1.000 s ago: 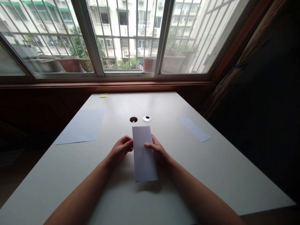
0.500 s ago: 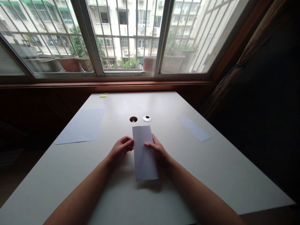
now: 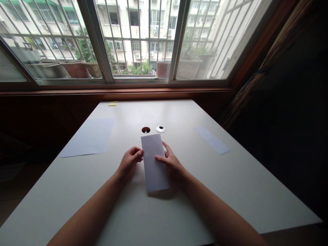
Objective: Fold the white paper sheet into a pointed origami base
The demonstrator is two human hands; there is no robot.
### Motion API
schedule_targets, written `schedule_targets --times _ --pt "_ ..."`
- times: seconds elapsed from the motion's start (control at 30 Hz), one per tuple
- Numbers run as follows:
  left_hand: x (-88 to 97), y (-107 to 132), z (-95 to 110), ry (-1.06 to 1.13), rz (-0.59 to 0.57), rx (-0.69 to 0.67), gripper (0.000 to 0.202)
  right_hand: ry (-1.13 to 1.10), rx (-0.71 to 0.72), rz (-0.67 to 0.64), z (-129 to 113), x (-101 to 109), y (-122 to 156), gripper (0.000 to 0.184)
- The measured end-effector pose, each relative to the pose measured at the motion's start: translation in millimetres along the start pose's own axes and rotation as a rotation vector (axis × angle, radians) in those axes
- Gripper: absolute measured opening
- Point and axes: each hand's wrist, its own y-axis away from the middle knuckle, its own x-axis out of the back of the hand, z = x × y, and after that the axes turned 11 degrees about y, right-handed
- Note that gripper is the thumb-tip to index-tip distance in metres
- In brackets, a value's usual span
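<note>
A folded, narrow sheet of white paper is held just above the white table, its long side pointing away from me. My left hand has curled fingers pinching the paper's left edge. My right hand grips the right edge, thumb on top of the sheet and fingers behind it. The paper's near end casts a shadow on the table.
A flat white sheet lies at the left of the table and a narrow paper strip at the right. A round cable hole and its loose cap sit just beyond the paper. A yellow note lies at the far edge by the window.
The folded paper and both hands have shifted a little away from me and to the left; its far end now lies closer to the cable hole.
</note>
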Motion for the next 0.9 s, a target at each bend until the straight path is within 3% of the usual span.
schedule_targets --times 0.17,0.53,0.7,0.9 --pt "-0.9 -0.6 -0.5 -0.012 0.041 -0.011 0.026 0.037 -0.013 0.019 -1.0 2.7 1.3 0.104" --pt "0.2 -0.2 -0.6 -0.022 0.014 0.042 0.030 0.022 -0.023 0.085 5.7 3.7 -3.0 0.095" --pt "-2.2 4.1 3.3 -0.026 -0.085 0.180 0.030 -0.080 -0.051 0.148 2.0 5.5 -2.3 0.089" --pt "-5.4 8.7 4.2 0.025 -0.224 0.288 0.031 -0.106 -0.051 0.119 -2.3 7.5 -1.3 0.079"
